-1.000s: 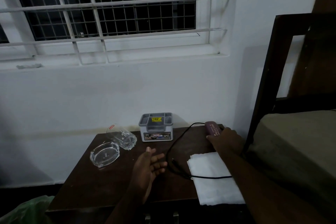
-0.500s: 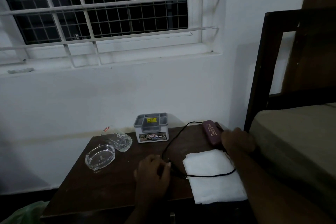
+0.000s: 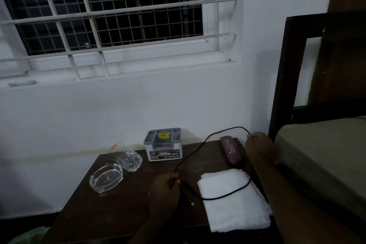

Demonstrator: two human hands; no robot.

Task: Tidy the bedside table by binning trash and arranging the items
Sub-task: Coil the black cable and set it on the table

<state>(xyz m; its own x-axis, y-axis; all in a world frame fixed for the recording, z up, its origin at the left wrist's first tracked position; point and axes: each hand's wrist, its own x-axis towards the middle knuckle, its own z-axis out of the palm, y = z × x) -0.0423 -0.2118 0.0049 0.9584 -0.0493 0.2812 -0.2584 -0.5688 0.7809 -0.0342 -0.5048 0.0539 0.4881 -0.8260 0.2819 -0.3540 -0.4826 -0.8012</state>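
Right hand (image 3: 257, 145) now off case (image 3: 230, 152), on cable (image 3: 198, 148).

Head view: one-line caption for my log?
Both hands, left hand and right hand, grip a black cable looped over the bedside table.

table (image 3: 122, 214): ashtray (image 3: 106, 177) left | organizer (image 3: 164, 144) back | case (image 3: 231, 149) right | napkins (image 3: 235, 202) front-right, cable (image 3: 198, 149) across

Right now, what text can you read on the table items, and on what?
"OPEL": label on the front of the grey organiser box.
Yellow sticker on top of the box: numbers too blurred to read.
Maroon case: printed lettering, too small to read reliably.
Red tag on the glass: unreadable.
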